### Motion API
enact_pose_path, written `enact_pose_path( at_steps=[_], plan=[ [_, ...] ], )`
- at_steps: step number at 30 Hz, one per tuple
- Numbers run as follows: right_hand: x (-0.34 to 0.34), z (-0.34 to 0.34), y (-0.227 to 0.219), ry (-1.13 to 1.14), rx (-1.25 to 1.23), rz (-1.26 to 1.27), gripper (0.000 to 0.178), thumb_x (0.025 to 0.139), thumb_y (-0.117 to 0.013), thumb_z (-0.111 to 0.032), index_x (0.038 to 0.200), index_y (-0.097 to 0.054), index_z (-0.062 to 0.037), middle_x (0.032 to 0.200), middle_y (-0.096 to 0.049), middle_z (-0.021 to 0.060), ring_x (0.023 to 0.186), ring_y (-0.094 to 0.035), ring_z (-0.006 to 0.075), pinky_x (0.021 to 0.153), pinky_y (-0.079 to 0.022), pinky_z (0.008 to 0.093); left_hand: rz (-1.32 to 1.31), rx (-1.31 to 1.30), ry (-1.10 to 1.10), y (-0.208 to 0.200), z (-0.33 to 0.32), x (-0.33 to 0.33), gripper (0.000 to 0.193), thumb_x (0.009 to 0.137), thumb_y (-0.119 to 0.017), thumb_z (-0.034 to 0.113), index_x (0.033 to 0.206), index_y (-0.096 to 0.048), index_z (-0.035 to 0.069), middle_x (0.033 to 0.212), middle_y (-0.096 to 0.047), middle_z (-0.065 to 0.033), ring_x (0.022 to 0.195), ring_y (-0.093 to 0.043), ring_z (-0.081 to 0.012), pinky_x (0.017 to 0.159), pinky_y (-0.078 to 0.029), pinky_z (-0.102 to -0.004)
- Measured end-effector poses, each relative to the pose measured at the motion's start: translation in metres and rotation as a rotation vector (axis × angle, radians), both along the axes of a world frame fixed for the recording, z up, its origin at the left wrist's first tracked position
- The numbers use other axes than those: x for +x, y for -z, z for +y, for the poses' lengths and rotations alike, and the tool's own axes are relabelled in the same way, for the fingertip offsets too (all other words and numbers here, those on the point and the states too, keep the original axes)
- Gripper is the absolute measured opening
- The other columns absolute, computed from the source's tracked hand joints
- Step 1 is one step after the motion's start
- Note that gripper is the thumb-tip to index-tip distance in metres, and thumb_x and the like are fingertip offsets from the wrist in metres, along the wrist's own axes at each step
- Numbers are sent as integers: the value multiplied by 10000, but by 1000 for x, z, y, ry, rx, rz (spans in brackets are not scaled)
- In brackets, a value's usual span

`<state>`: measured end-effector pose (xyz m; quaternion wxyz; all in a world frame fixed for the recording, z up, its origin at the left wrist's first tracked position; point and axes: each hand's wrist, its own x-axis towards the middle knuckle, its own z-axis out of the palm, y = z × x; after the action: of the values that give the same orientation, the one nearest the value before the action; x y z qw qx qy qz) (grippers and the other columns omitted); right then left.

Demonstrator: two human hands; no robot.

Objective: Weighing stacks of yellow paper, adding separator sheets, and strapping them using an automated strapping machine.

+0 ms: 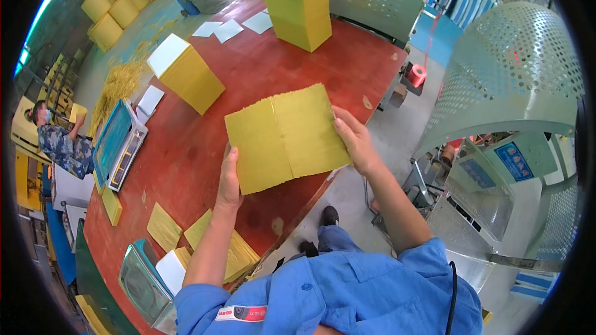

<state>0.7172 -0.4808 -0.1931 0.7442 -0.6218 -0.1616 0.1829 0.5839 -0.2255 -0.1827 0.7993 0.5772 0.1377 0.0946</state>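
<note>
I hold a sheaf of rough yellow paper point(261, 142) up over the red table, with a crease running down its middle and ragged edges. My left hand point(230, 180) grips its left edge, thumb on top. At the right edge, my right hand point(358, 141) is closed on it the same way; the fingers underneath are hidden. Beyond the sheaf stand a tall yellow paper block point(195, 80) with a white top and another yellow paper block point(299, 15). Near my left forearm lie more yellow paper stacks point(239, 254) and a single flat yellow piece point(164, 228).
On the red table point(186, 161), a scale point(127, 149) sits at the left and a glass-like tray point(146, 279) at the near left. White sheets point(228, 31) lie at the far edge. Perforated machine guards point(503, 68) rise at the right. A person point(62, 139) is at the far left.
</note>
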Motion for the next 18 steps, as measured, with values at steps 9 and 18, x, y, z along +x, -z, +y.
enact_pose_path(
  at_steps=[9, 18],
  plan=[
    [5, -2, 7, -160, 431, -175, 719, 717, -429, 63, 1433, -421, -3, 1563, -350, 138, 1461, -312, 255, 1207, -208, 378, -117, 481, -123, 22, -7, -32, 640, 898, -618, 15, 1470, -333, 48, 1379, -472, -78, 1243, -484, -183, 1059, -410, -359],
    [-16, -12, 17, -60, 373, -86, 855, 654, -467, 32, 1500, -347, 7, 1574, -338, 134, 1487, -269, 248, 1223, -164, 380, -79, 326, -207, 26, -37, -49, 553, 837, -716, -30, 1327, -462, 20, 1274, -559, -82, 1141, -566, -174, 998, -460, -345]
  ],
)
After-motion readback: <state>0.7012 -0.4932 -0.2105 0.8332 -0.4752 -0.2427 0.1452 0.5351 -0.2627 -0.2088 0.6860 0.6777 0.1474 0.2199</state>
